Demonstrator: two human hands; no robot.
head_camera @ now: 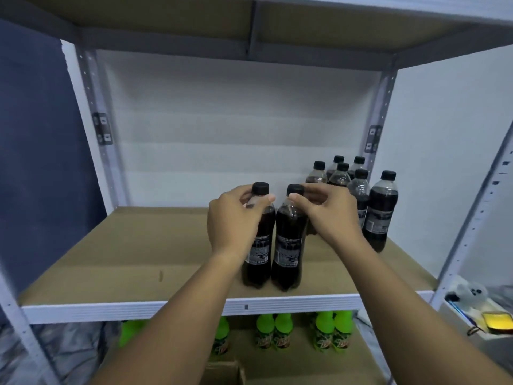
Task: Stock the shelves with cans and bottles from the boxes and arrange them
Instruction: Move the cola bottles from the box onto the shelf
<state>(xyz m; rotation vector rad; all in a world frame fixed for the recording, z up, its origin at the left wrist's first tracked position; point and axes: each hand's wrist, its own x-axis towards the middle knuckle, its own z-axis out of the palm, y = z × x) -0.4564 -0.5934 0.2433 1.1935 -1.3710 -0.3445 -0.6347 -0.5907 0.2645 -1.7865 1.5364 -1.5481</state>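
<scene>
Both hands, left hand (234, 218) and right hand (329, 211), each grip a dark bottle's neck, green bottles (273, 330) below.

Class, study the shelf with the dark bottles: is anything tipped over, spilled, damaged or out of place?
Nothing stands out. The left hand and right hand each grip a dark bottle upright near the front edge; the back group stands upright, capped.

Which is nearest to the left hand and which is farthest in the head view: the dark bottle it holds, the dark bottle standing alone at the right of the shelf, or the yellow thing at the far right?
1. Dark bottle in the left hand: in its grip.
2. Lone dark bottle: right part of the shelf.
3. Yellow thing: far right, beyond the shelf frame, lower.
</scene>
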